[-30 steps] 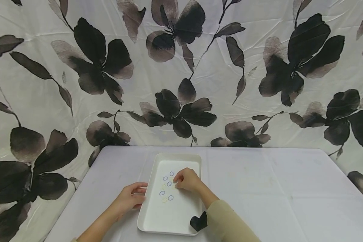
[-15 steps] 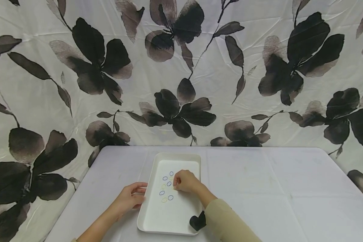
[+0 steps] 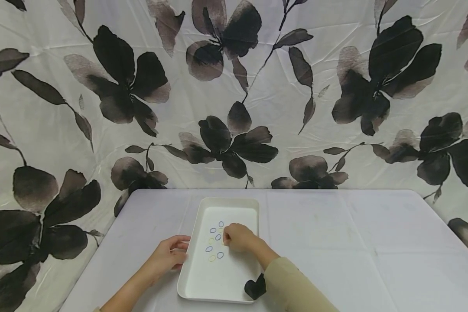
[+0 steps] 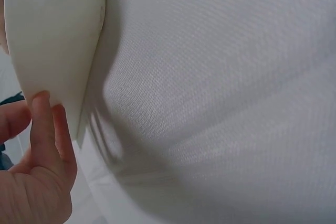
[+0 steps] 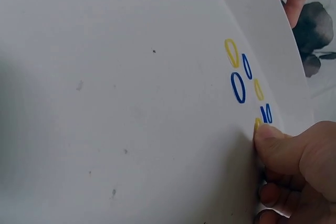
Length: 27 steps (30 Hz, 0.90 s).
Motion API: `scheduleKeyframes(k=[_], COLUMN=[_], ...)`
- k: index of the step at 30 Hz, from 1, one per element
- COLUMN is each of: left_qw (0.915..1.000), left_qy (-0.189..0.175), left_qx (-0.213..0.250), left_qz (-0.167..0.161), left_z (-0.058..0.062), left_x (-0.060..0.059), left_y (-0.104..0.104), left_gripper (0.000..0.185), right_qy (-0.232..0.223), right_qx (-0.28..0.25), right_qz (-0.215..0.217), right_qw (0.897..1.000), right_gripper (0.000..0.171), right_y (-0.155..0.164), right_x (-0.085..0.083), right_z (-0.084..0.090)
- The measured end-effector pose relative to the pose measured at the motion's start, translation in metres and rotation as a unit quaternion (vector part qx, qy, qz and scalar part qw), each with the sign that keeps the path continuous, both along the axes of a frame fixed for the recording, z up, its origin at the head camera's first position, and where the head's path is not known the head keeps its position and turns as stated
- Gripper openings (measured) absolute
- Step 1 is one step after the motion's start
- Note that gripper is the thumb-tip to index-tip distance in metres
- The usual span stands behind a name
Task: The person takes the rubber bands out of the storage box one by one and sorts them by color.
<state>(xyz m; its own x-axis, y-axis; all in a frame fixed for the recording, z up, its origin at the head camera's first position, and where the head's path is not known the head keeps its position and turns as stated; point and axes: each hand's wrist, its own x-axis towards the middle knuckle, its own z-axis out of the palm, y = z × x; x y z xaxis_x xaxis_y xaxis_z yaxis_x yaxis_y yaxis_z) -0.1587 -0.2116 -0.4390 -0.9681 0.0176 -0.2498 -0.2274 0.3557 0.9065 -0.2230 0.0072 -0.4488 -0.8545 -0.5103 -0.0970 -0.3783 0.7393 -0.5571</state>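
A white rectangular tray [image 3: 218,281] lies on the table, holding several thin blue and yellow rings, like small rubber bands. My right hand [image 3: 238,237] is over the tray's right half, fingers curled. In the right wrist view, the thumb [image 5: 275,140] meets the fingers at a yellow ring [image 5: 258,124], pinching it; the thumb partly hides the ring. Close by lie a blue ring [image 5: 238,87] and another yellow ring [image 5: 232,52]. My left hand [image 3: 167,255] is at the tray's left side, its extended fingertips touching the outer wall, as the left wrist view shows.
A white cloth covers the table [image 3: 335,242], which extends well to the right of the tray. Behind it hangs a curtain [image 3: 288,95] with dark flowers. A black heart-shaped piece [image 3: 255,287] overlaps the tray's near right corner, beside the right sleeve [image 3: 296,284].
The right hand has lowered slightly toward me and its fingers have drawn in over the yellow ring. The left hand and tray stay where they were.
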Motion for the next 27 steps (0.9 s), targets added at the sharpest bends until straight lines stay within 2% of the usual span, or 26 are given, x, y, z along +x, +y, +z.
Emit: scheduleKeyframes(k=[10, 13, 17, 27], left_qw=[1.0000, 1.0000, 1.0000, 0.9999], left_qy=[-0.001, -0.002, -0.002, 0.003], left_qx=[0.004, 0.004, 0.002, -0.008], left_qz=[0.004, 0.006, 0.007, 0.006], left_z=[-0.0007, 0.0000, -0.0001, -0.0037], left_x=[-0.0027, -0.0022, -0.0016, -0.0026], left_y=[0.0012, 0.0013, 0.0011, -0.0006], left_gripper=[0.048, 0.048, 0.048, 0.047], right_qy=[-0.014, -0.007, 0.001, -0.013], right_qx=[-0.048, -0.044, -0.028, -0.005], right_qz=[-0.030, -0.025, -0.020, -0.026], right_qw=[0.998, 0.999, 0.999, 1.000], right_gripper=[0.016, 0.014, 0.019, 0.020], right_y=[0.0020, 0.0017, 0.0009, -0.0018], right_x=[-0.0061, -0.0060, -0.0038, 0.0014], right_z=[-0.0018, 0.0001, 0.0028, 0.0025])
